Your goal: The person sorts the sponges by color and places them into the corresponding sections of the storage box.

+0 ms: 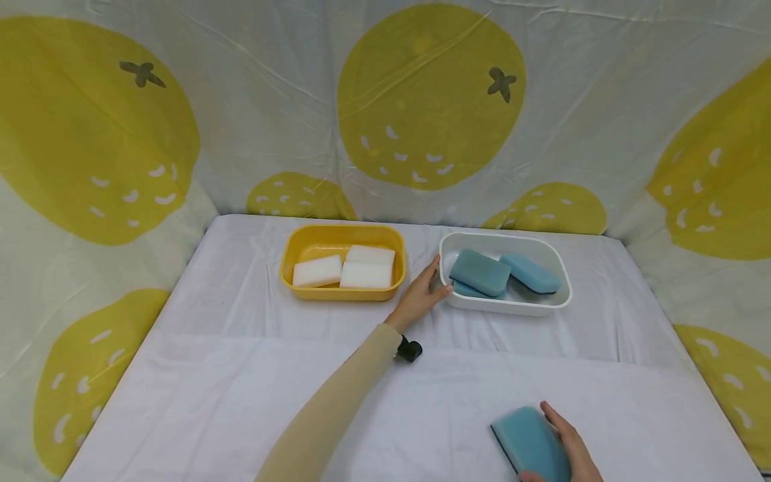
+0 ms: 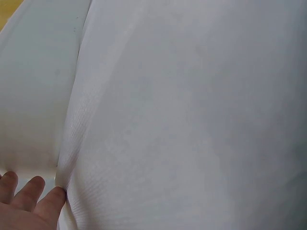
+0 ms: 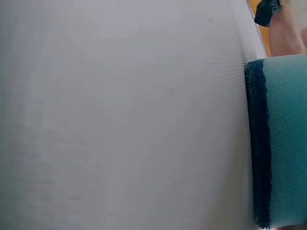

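Note:
My left hand point(image 1: 417, 298) reaches to the near left corner of a white tub point(image 1: 518, 310). Its fingers look fairly straight along the tub's left side, and the thumb lies at the front rim. In the left wrist view the fingertips point(image 2: 33, 191) rest by the tub's white wall. Inside the tub are several blue sponges point(image 1: 480, 271). At the front right, my right hand point(image 1: 572, 445) grips another blue sponge point(image 1: 530, 442) between thumb and fingers. The right wrist view shows that sponge's dark scouring layer point(image 3: 260, 143); the right hand itself is mostly hidden there.
To the left of the white tub stands a yellow tub point(image 1: 343, 294) with white sponges point(image 1: 366, 274) in it. A white cloth point(image 1: 241, 388) covers the table. Fruit-patterned curtains point(image 1: 271, 100) hang behind and at both sides.

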Available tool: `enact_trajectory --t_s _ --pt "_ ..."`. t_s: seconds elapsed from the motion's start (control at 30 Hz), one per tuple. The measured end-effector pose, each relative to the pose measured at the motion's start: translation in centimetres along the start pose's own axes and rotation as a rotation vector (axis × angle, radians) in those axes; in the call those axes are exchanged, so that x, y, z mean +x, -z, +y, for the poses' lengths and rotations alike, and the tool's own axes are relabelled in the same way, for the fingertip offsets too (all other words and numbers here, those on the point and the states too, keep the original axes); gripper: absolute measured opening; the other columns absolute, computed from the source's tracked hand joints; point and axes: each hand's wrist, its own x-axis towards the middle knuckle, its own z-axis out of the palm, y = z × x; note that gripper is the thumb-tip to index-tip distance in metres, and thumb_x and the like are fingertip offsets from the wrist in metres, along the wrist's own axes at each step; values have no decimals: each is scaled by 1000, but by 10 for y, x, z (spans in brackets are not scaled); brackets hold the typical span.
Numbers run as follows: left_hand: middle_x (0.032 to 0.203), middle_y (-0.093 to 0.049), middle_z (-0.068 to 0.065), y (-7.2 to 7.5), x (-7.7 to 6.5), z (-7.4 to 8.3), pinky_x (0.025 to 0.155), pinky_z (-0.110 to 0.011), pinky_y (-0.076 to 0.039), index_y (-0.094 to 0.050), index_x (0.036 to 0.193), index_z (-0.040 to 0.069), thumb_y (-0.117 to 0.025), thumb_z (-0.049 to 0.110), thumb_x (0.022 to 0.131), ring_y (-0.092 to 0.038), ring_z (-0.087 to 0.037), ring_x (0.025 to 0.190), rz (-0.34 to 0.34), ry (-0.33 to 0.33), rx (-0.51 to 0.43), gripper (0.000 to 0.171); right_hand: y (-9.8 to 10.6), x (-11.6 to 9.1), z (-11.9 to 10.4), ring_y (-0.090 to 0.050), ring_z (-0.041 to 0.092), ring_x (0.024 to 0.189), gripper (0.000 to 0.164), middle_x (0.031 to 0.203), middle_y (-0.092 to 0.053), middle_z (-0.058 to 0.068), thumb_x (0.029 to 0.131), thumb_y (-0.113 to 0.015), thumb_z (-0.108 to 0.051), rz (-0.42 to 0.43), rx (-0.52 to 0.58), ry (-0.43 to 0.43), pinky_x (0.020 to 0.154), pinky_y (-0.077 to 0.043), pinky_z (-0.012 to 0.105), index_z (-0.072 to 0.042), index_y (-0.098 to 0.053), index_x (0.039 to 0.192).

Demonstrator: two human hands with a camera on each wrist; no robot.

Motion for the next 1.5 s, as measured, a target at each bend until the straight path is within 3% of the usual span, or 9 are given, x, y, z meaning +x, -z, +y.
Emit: enact_trajectory --t_s 0.07,0.17,0.3,0.5,0.7,0.83,0.9,1.27,1.5 --pt "158 -16 4 0 0 0 110 -32 -28 -13 155 21 -60 31 96 -20 -14 142 1 0 0 76 1 2 -1 -29 -6 114 111 139 -25 -23 62 -89 -21 7 -17 58 74 -43 45 -14 -24 152" --pt "158 -16 3 1 0 0 110 -32 -28 -14 155 20 -60 31 96 -20 -14 142 3 -3 2 76 0 4 2 -25 -13 112 114 136 -21 -33 53 -91 -16 44 -15 160 75 -38 30 -8 -30 149" --pt "158 -16 3 1 1 -1 110 -31 -28 -13 155 20 -59 31 97 -20 -15 142 7 -12 2 75 -2 3 2 -27 -11 113 111 137 -29 -25 55 -91 -17 53 -27 168 74 -35 21 -9 -32 149" --pt "158 -17 4 1 1 -3 110 -32 -29 -13 155 22 -59 31 96 -20 -14 142 8 -6 1 75 -3 2 0 -29 -13 109 105 131 -42 -5 62 -90 -24 40 -84 112 69 -47 35 -13 -33 149" --pt "158 -17 4 1 1 -2 110 -32 -28 -13 155 23 -60 31 96 -20 -13 142 6 -2 3 76 -1 5 -2 -31 -15 109 103 133 -31 -29 61 -90 -24 65 -103 123 69 -47 29 -11 -36 148" --pt "158 -17 4 1 0 -2 110 -31 -28 -14 155 22 -60 32 96 -20 -13 142 2 -3 -3 76 7 9 -7 -29 -19 110 102 133 -30 -34 63 -90 -27 58 -99 73 72 -39 15 -16 -35 149" --pt "158 -17 4 1 1 -2 110 -31 -28 -14 155 21 -60 32 96 -20 -13 142 1 -4 -4 76 12 12 -12 -26 -22 110 101 132 -30 -36 66 -89 -29 44 -93 32 72 -37 14 -20 -34 150" --pt "158 -16 3 0 0 -1 110 -31 -27 -14 155 19 -60 33 96 -19 -13 142 -4 -8 12 77 36 36 -32 -27 -17 114 101 137 -30 -31 70 -86 -21 74 -19 99 79 -22 6 -24 -28 152" --pt "158 -16 4 0 0 -1 111 -31 -26 -14 155 19 -59 33 96 -19 -12 142 -2 -8 4 76 49 54 -35 -32 -10 119 103 144 -37 -17 66 -87 -8 105 18 201 81 -23 6 -19 -30 151"
